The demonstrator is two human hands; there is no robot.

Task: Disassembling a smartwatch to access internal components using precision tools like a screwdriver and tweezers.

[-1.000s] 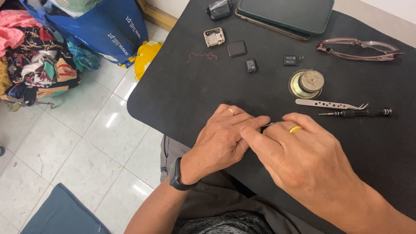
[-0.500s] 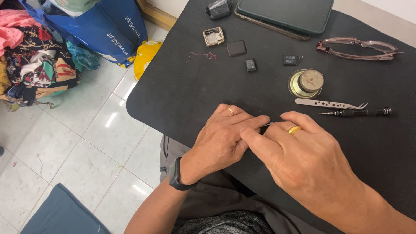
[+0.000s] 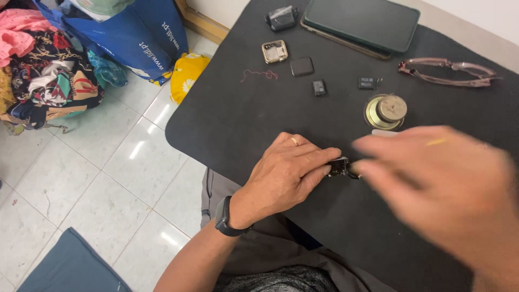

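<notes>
My left hand (image 3: pixel 289 173), with a ring and a black wristband, rests on the black table (image 3: pixel 232 124) and pinches a small black part (image 3: pixel 340 166) at its fingertips. My right hand (image 3: pixel 438 184) is blurred and lifted to the right of that part, fingers spread, with nothing visible in it. It covers the spot where tweezers and a small screwdriver lay; only a tip of the tweezers (image 3: pixel 381 132) shows.
Farther back lie a small round speaker (image 3: pixel 386 111), two small black chips (image 3: pixel 319 87), a black square piece (image 3: pixel 301 66), a square metal case (image 3: pixel 274 51), a red wire (image 3: pixel 259 74), glasses (image 3: pixel 446 72) and a dark tablet (image 3: pixel 362 21). Bags and clothes sit on the floor at left.
My right hand has let go of the small part and swung up and to the right, now blurred. My left hand stays put, still pinching the part.
</notes>
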